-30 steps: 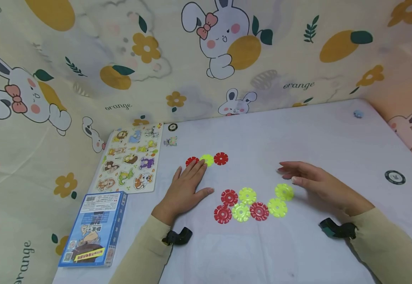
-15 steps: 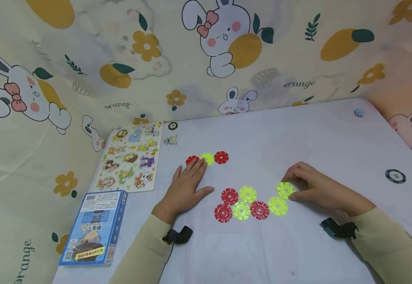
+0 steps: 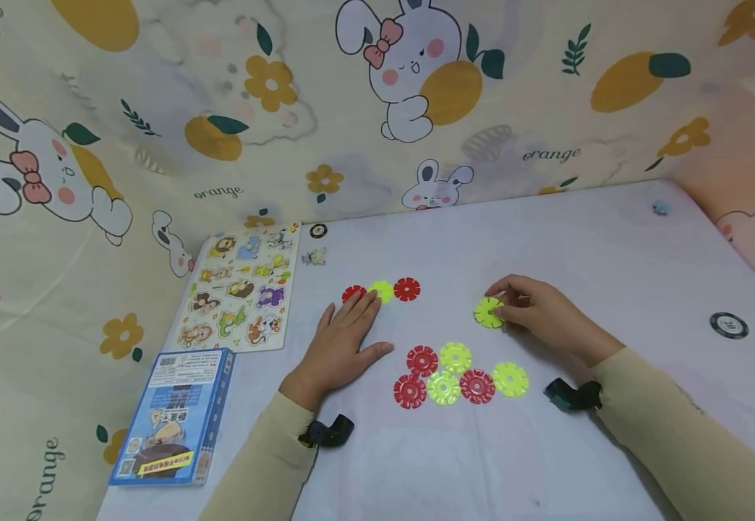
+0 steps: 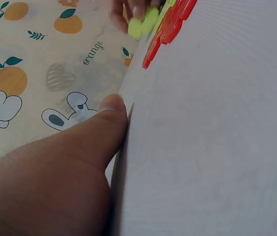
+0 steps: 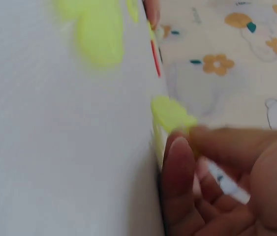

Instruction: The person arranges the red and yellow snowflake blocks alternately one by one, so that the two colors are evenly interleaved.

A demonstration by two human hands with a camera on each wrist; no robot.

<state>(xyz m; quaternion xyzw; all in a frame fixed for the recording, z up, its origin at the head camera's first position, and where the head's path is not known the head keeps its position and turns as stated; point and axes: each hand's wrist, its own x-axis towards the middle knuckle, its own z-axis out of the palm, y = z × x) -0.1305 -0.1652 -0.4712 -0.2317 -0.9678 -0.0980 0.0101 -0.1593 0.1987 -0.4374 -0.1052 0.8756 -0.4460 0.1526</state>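
My right hand [image 3: 540,315] pinches a yellow-green notched plastic disc [image 3: 487,312] between thumb and fingers, close over the white tabletop. In the right wrist view the same disc [image 5: 170,114] is blurred at the fingertips. My left hand [image 3: 338,354] lies flat on the table with straight fingers, its fingertips at the near edge of a row: a red disc [image 3: 353,292], a yellow-green disc [image 3: 381,291] and another red disc [image 3: 406,289]. Nearer me sits a group of red and yellow-green discs, with one yellow-green disc [image 3: 510,379] at its right end.
Left of my left hand lie a blue box [image 3: 172,420] and an animal puzzle board [image 3: 237,289]. Beyond are a small black round chip [image 3: 318,231] and a small animal piece [image 3: 314,256]. At right are a black-and-white chip [image 3: 729,325] and a small blue piece [image 3: 660,208].
My right hand has taken hold of the upper right yellow-green disc and carried it away from the group, toward the back left. The left hand stays in place.
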